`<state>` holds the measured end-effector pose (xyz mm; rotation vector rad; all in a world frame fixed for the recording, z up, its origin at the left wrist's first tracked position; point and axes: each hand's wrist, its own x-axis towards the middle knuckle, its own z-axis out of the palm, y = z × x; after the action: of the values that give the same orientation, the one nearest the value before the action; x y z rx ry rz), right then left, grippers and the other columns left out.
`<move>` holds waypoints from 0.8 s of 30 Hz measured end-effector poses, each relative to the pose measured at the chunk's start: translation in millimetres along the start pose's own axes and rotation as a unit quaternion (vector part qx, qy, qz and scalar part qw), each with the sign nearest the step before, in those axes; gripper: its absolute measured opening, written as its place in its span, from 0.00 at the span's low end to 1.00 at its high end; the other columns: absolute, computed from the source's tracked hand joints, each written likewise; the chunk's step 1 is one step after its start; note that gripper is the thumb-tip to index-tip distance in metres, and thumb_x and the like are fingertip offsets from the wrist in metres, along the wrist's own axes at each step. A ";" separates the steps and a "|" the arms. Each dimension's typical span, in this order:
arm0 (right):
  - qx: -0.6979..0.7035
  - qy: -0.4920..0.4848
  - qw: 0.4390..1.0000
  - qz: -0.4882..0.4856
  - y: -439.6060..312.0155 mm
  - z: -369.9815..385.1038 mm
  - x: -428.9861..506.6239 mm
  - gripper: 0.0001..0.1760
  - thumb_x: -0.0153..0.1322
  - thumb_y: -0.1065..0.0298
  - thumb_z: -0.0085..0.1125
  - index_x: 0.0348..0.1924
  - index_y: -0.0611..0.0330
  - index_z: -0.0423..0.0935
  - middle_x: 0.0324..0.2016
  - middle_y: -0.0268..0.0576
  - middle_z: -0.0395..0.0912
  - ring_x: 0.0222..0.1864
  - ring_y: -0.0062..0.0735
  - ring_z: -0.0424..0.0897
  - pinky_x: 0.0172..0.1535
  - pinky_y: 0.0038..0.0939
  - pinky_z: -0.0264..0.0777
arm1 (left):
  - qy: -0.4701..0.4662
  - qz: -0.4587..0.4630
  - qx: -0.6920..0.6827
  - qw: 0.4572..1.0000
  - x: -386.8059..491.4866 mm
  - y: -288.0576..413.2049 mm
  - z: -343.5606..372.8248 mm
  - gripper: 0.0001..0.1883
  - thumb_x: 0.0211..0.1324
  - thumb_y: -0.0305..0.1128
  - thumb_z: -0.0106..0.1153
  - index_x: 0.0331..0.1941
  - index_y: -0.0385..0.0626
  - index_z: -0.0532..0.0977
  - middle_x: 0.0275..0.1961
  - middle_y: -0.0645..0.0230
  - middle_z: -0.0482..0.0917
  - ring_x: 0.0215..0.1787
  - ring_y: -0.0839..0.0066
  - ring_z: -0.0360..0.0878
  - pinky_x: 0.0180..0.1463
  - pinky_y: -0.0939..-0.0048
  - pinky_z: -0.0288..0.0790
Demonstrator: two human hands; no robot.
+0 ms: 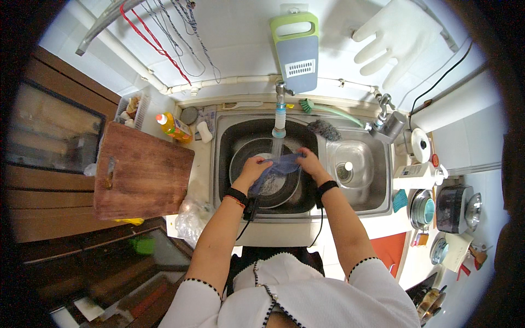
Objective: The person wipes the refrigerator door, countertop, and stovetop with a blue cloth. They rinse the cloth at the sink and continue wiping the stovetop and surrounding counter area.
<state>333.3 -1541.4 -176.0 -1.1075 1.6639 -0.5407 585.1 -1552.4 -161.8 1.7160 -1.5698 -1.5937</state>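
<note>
A blue cloth (283, 165) is stretched between my two hands under running water. My left hand (255, 169) grips its left end, and my right hand (309, 163) pinches the right end. Water falls onto the cloth from the tap (280, 119), which has a blue-and-white extension. Beneath the cloth, a dark round pan (242, 158) with water in it sits in the left sink basin (223, 135). The cloth and my hands cover part of the pan.
A steel-wool scourer (325, 129) and a green-handled brush (328, 109) lie behind the right basin (365, 156). On the left are a wooden cutting board (143, 172), a yellow dish-soap bottle (174, 128), a white soap bar (204, 132) and a plastic bag (192, 217). A pump bottle (414, 175) stands right.
</note>
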 end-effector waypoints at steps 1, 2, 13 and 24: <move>-0.122 -0.003 0.992 0.011 1.4 8.0 -2.9 0.29 0.63 0.62 0.68 0.59 0.54 0.76 0.50 0.53 0.80 0.56 0.51 0.76 0.59 0.38 0.69 | -0.007 0.003 -0.040 0.999 -2.5 7.4 -1.9 0.21 0.61 0.44 0.66 0.47 0.36 0.81 0.43 0.64 0.84 0.44 0.72 0.80 0.49 0.68 0.72; -0.215 0.003 0.976 -0.025 2.7 16.5 -8.5 0.32 0.63 0.60 0.69 0.60 0.52 0.75 0.54 0.55 0.76 0.58 0.56 0.73 0.60 0.44 0.69 | -0.014 0.005 -0.080 0.997 -4.8 13.6 -3.2 0.21 0.62 0.44 0.65 0.48 0.37 0.81 0.44 0.66 0.84 0.44 0.74 0.79 0.48 0.69 0.72; -0.180 0.087 0.965 -0.172 20.5 71.4 -14.8 0.33 0.64 0.56 0.70 0.61 0.53 0.73 0.54 0.50 0.74 0.54 0.54 0.74 0.56 0.48 0.68 | -0.037 -0.001 -0.205 0.978 -15.0 38.2 -6.4 0.20 0.67 0.44 0.61 0.51 0.39 0.79 0.45 0.71 0.82 0.45 0.79 0.75 0.51 0.72 0.68; 0.207 0.049 0.974 -0.081 8.8 35.3 1.3 0.07 0.74 0.66 0.48 0.36 0.59 0.70 0.29 0.29 0.65 0.33 0.20 0.65 0.40 0.25 0.61 | 0.003 -0.019 -0.117 0.993 -8.1 12.5 -12.9 0.19 0.68 0.44 0.58 0.47 0.38 0.80 0.41 0.69 0.81 0.42 0.76 0.76 0.48 0.72 0.69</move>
<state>361.8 -1532.7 -196.9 -0.9200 1.4601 -1.0105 591.8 -1555.2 -143.6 1.6320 -1.2942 -1.7125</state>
